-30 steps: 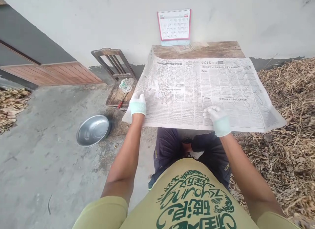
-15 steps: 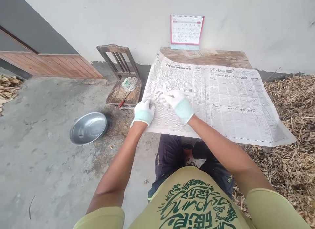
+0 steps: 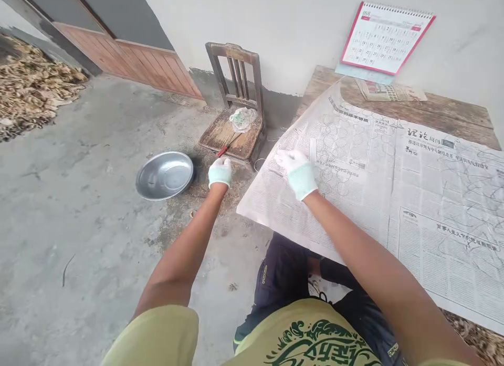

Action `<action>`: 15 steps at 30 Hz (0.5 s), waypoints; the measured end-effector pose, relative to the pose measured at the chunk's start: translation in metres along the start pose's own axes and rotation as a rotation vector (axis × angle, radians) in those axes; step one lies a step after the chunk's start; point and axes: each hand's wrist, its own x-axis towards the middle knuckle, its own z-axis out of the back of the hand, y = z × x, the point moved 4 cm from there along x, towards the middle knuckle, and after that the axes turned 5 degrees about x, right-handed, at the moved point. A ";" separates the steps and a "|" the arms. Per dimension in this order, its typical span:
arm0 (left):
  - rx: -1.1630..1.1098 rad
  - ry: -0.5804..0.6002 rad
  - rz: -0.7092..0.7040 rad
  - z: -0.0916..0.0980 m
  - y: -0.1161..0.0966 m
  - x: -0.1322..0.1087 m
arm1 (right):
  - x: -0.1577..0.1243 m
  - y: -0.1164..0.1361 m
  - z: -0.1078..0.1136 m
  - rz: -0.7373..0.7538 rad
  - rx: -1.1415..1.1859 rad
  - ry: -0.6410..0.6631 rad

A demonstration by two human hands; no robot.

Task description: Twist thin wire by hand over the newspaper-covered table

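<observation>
My left hand (image 3: 220, 173), in a white glove with a mint cuff, is at the front edge of a wooden chair (image 3: 212, 134). It meets the near end of the red handle of a thin-shafted tool (image 3: 224, 149) on the seat; its curled fingers are mostly hidden, so its grip does not show. My right hand (image 3: 296, 169), gloved alike, is over the left part of a newspaper (image 3: 362, 208). Its fingers are bent together; whatever is between them is too small to make out. A narrow white strip (image 3: 313, 152) lies beside it. Dark looping lines cover parts of the newspaper.
A crumpled plastic bag (image 3: 243, 119) sits on the chair seat. The metal basin (image 3: 165, 175) rests on the concrete floor to the left. A desk calendar (image 3: 388, 38) and a folded paper (image 3: 389, 91) are at the back of the wooden table (image 3: 452, 111), against the wall.
My left hand has moved off the newspaper's left edge to the red-handled tool on the chair. My right hand remains over the newspaper. The view has turned left.
</observation>
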 end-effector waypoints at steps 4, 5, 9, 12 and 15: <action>0.050 -0.040 0.083 -0.012 0.023 0.064 | -0.009 0.007 0.000 -0.013 -0.046 -0.027; 0.059 -0.044 0.098 -0.016 0.027 0.075 | -0.011 0.009 -0.001 -0.017 -0.049 -0.023; 0.087 -0.019 0.145 -0.032 0.042 0.107 | -0.014 0.012 -0.004 0.000 -0.071 0.008; 0.094 0.027 0.166 -0.044 0.049 0.124 | -0.015 0.011 -0.004 0.005 -0.077 0.011; 0.052 0.080 0.121 -0.053 0.046 0.132 | -0.016 0.009 -0.002 -0.005 -0.092 -0.012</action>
